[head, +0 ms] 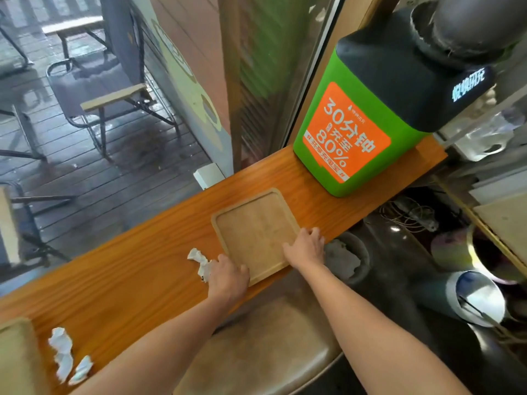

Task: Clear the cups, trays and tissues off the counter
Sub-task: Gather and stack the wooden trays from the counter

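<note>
A square wooden tray [253, 232] is laid flat on the long wooden surface [137, 269], near its inner edge, just in front of a green charging station [350, 132]. The left hand [228, 277] is pressed on the tray's near-left corner, fingers curled over the rim; a crumpled tissue [199, 260] is touching that hand on the side away from the tray, possibly pinched under the fingers, but this cannot be told. The right hand [306, 246] is clamped on the tray's right rim, thumb on the tray's inner face, fingers wrapped over the edge. Two more crumpled tissues [67, 356] are seen well to the left of the tray, beside a second tray [17, 357] cut off by the frame corner. A brown stool seat [256, 346] is seen below the tray, under the surface edge
</note>
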`<state>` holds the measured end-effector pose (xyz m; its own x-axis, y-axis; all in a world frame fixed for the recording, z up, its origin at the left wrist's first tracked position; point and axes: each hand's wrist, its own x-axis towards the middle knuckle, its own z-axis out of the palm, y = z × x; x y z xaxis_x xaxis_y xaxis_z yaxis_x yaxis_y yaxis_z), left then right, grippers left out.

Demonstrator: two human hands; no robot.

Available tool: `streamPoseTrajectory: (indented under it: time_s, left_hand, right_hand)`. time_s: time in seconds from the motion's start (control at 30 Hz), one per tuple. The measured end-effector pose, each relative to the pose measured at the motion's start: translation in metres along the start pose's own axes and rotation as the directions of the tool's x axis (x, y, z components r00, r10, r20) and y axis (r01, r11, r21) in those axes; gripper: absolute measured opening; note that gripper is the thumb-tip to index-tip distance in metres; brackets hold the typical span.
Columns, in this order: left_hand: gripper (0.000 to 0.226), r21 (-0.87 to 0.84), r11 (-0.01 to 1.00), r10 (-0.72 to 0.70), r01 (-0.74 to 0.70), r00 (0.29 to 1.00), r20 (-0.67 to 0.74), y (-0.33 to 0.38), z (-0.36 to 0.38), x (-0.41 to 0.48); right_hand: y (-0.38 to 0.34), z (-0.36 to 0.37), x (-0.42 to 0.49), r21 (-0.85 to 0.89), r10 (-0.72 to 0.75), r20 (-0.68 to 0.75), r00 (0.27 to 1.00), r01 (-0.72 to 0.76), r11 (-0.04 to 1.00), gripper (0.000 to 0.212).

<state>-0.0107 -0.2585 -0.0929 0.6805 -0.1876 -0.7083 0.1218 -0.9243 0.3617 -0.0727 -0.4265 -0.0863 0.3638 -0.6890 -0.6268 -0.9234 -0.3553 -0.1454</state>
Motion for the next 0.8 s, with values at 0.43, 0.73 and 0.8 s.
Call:
streamPoseTrajectory:
  time_s: [0.43, 0.73, 0.8]
  left_hand:
    - [0.068, -0.362, 0.910, -0.184, 0.203, 0.979, 0.087, -0.004, 0.000, 0.000]
    - [0.062, -0.563, 0.803, -0.060, 0.196, 0.966, 0.250, -0.021, -0.030, -0.024]
    - [0.062, -0.598, 0.789, 0.008, 0.142, 0.971, 0.241, -0.031, -0.046, -0.030]
  right_hand:
    - [0.012, 0.006, 0.001, 0.336, 0.182, 0.096, 0.979, -0.204, 0.919, 0.090]
    - [0.007, 0.015, -0.048, 0.403, 0.186, 0.122, 0.975, -0.220, 0.888, 0.078]
    - [-0.001, 0.016, -0.064, 0.442, 0.177, 0.105, 0.979, -0.205, 0.873, 0.078]
